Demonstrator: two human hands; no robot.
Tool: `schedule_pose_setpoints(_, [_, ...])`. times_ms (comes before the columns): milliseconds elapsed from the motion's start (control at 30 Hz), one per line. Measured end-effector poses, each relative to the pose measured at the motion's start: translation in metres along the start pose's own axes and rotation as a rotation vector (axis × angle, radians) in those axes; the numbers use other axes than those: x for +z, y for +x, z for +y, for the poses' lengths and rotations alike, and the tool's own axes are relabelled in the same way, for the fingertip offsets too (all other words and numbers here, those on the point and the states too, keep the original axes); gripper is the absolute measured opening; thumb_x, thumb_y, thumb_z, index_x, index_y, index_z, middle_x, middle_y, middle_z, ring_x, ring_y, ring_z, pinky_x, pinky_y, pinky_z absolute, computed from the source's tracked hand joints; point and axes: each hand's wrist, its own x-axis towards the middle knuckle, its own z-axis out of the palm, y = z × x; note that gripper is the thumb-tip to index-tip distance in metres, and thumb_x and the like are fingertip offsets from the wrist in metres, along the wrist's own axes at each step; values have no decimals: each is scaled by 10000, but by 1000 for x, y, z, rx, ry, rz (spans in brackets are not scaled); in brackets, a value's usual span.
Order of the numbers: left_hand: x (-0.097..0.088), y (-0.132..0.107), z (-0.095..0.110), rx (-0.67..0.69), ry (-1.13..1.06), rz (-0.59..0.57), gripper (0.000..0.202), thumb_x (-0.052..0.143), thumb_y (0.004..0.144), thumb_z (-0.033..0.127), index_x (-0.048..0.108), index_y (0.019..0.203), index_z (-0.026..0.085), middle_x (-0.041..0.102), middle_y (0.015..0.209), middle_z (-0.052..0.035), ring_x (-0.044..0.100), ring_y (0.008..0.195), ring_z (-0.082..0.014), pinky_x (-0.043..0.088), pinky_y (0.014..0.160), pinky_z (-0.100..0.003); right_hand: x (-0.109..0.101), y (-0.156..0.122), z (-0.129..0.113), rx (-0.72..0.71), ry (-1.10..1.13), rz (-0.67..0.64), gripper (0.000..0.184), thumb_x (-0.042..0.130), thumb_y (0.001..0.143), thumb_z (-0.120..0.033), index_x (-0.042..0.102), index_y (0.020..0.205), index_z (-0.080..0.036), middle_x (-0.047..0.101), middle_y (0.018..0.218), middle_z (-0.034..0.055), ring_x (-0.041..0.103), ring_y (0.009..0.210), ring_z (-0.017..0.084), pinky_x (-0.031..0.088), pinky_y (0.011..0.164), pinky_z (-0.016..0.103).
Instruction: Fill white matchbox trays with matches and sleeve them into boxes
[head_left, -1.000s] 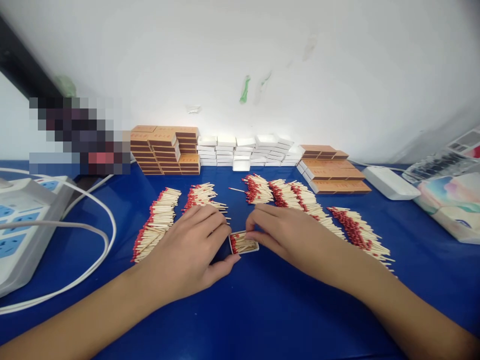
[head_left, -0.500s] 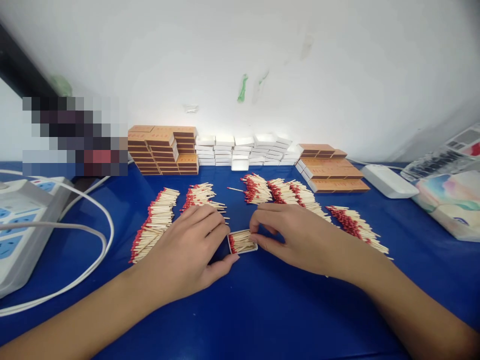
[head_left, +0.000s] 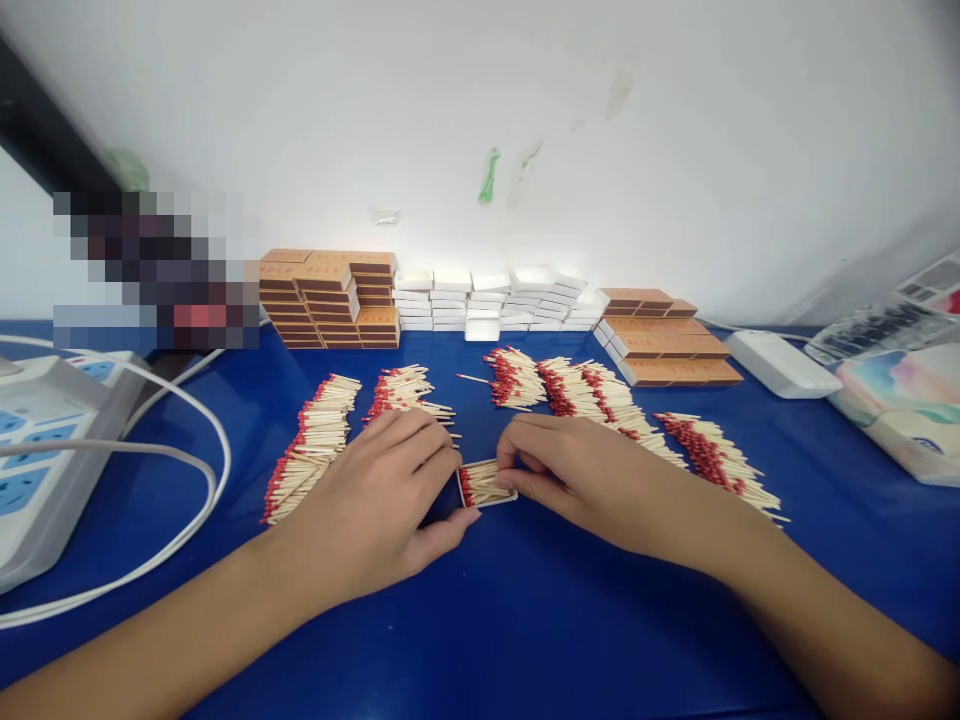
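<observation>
A small white matchbox tray (head_left: 491, 503) lies on the blue table between my hands, filled with red-headed matches (head_left: 480, 482) whose heads point left. My left hand (head_left: 397, 490) grips the tray's left end, with the thumb at the near corner and the fingers at the far one. At the tray's right end, the thumb and forefinger of my right hand (head_left: 562, 460) pinch together over the match ends. What exactly is between those fingertips is hidden. Behind my hands lie several piles of loose matches (head_left: 517, 378), including a slanting row (head_left: 319, 430) beside my left wrist.
Against the wall stand stacked orange-brown matchboxes (head_left: 326, 300), white trays (head_left: 450, 300) and more matchboxes (head_left: 675, 350). A power strip (head_left: 67, 450) with white cables (head_left: 217, 440) is at left. A white device (head_left: 784, 365) and tissue pack (head_left: 904, 400) are at right.
My right fingertips have shifted slightly left and down over the match ends in the tray. My left hand keeps its grip; the whole view has drifted a little.
</observation>
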Motion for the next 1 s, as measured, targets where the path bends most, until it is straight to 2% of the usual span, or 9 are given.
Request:
schedule_pose_setpoints(167, [1, 0, -1, -8, -8, 0, 224, 688, 1016, 357, 709, 1050, 136, 697, 1005, -89, 648, 1068, -308, 547, 974, -498, 0, 2, -5, -31, 0, 36, 126, 613, 1066, -175, 621, 947, -218, 698, 938, -8, 612, 804, 160, 396, 715, 300])
schedule_pose_setpoints(267, [1, 0, -1, -4, -9, -5, 221, 680, 1022, 360, 699, 1010, 141, 691, 989, -86, 647, 1052, -304, 548, 962, -493, 2, 3, -6, -54, 35, 57, 115, 621, 1067, -188, 630, 957, -221, 705, 953, -10, 629, 836, 161, 411, 734, 296])
schedule_pose_setpoints(400, [0, 1, -1, -8, -10, -7, 213, 664, 1031, 359, 685, 987, 152, 684, 981, -86, 644, 1030, -294, 547, 945, -482, 6, 2, -7, -81, 86, 22, 106, 620, 1086, -241, 640, 983, -226, 713, 995, -3, 647, 882, 168, 430, 756, 297])
schedule_pose_setpoints(633, [0, 0, 0, -10, 2, -8, 204, 655, 1036, 369, 676, 987, 172, 687, 985, -83, 643, 1032, -288, 543, 942, -469, 3, 0, -9, -54, 43, 12, 139, 611, 1034, -152, 610, 913, -221, 693, 928, -4, 624, 816, 164, 408, 714, 297])
schedule_pose_setpoints(1000, [0, 1, -1, -12, -4, -12, 211, 648, 1041, 364, 671, 982, 163, 687, 993, -87, 644, 1040, -291, 541, 948, -476, 2, 2, -13, -66, 51, 12, 144, 602, 1011, -119, 616, 908, -218, 700, 916, -2, 628, 814, 161, 405, 717, 293])
